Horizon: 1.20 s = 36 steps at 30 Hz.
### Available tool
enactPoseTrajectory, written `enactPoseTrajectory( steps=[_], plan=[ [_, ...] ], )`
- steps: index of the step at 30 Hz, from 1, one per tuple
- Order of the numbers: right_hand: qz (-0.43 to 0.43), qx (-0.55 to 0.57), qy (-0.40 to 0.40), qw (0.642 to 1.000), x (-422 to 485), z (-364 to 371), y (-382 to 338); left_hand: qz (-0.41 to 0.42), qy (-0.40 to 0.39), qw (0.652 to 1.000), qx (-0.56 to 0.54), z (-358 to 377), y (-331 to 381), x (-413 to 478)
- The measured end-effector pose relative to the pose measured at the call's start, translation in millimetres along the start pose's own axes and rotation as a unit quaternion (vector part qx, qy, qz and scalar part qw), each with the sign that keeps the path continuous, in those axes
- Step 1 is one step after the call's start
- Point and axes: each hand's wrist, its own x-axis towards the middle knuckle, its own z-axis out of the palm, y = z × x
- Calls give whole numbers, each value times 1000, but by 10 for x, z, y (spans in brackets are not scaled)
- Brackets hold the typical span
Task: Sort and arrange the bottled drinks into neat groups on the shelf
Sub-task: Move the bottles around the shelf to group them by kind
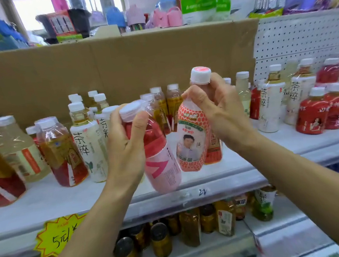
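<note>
My left hand [124,140] grips a tilted bottle of red drink with a pink label [161,166], held above the front edge of the white shelf [68,196]. My right hand [218,105] holds by its neck an upright bottle with an orange-patterned label [190,145] showing a portrait, white cap on top. Both bottles hang side by side, almost touching. On the shelf stand white-labelled tea bottles [89,143], amber tea bottles [62,152] at the left, and red-labelled bottles [313,115] at the right.
A brown cardboard sheet [118,67] backs the shelf, with white pegboard [300,39] to its right. The lower shelf holds several amber and green bottles [189,227]. A yellow price tag [59,234] hangs on the shelf's front edge. Assorted goods fill the top.
</note>
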Motion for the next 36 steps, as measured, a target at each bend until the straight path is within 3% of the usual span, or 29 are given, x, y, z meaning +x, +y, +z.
enactPoseTrajectory(
  steps=[10, 17, 24, 36],
  plan=[
    [98, 48, 3, 994, -643, -1159, -163, -33, -79, 995, -40, 933, 422, -633],
    [141, 31, -10, 989, -1024, -2590, -44, -70, -95, 989, -86, 2242, 716, -1208],
    [153, 10, 30, 988, -1281, -4030, 69, -89, -129, 980, -120, 3629, 938, -1594],
    [134, -65, 104, 983, -885, -5749, 703, -40, -181, 979, -86, 5600, 1048, -1154]
  ],
)
